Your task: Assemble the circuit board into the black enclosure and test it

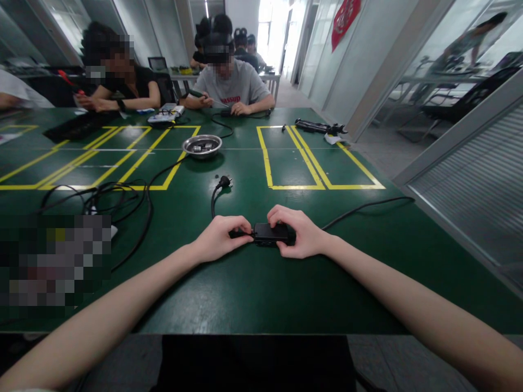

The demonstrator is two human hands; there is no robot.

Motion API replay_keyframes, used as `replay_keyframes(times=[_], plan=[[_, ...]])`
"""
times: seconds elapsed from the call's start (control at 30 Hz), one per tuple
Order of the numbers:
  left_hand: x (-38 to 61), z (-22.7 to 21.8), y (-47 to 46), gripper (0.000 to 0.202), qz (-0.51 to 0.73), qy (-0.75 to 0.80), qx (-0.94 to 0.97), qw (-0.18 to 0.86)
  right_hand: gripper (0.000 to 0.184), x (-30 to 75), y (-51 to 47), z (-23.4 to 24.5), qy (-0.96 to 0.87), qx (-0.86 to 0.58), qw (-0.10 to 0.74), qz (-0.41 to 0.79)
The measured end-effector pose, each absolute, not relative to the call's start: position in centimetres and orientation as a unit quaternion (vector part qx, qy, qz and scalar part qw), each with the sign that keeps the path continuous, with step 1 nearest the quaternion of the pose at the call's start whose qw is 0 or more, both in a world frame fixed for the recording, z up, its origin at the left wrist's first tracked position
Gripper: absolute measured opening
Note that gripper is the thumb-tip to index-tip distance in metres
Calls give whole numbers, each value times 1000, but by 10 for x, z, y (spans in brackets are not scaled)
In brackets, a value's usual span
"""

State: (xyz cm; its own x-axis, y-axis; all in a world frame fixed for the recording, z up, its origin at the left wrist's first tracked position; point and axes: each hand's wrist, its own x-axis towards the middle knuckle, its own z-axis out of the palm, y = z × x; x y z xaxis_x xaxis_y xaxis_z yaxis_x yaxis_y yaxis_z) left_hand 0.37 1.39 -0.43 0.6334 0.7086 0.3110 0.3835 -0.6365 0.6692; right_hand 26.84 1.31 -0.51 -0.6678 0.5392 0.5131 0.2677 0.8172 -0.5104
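Note:
A black power adapter (269,233) lies on the green table (253,299) in front of me. My right hand (300,231) grips its right end, thumb below and fingers over the top. My left hand (223,237) pinches the black cord's plug end (241,234) at the adapter's left side. Whether that connector is fully seated I cannot tell. Beyond my left hand the cord curves up to a black wall plug (224,182) on the table. From the right end a thin cable (363,207) runs off to the right.
A metal bowl (202,147) with small metal parts stands ahead. Coiled black cable (110,201) and a blurred-out item (53,261) lie at left. Yellow tape (322,187) marks the table. A folded black tripod (318,127) lies far right. Across the table people (229,81) work.

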Motion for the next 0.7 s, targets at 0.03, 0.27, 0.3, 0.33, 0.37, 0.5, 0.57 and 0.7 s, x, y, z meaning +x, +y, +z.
replay_keyframes(times=[0.03,0.27,0.3,0.33,0.37,0.5,0.57,0.7], plan=[[4,-4,14,9,291,320,853,291,33,268,13,-4,-898,-226,323,194],[4,-4,11,11,271,297,877,262,36,268,13,-2,-931,-231,252,130],[4,-3,11,12,264,286,887,247,36,268,13,-1,-934,-229,245,120],[4,-3,10,14,260,276,895,235,36,268,13,-1,-938,-227,237,111],[4,-3,10,18,258,268,900,225,36,268,13,-1,-941,-225,230,104],[8,-5,10,40,249,260,912,197,36,266,15,0,-949,-224,206,82],[11,-6,11,36,237,251,920,185,34,264,15,0,-951,-227,194,83],[12,-3,14,23,229,244,926,172,36,265,15,0,-950,-236,186,83]])
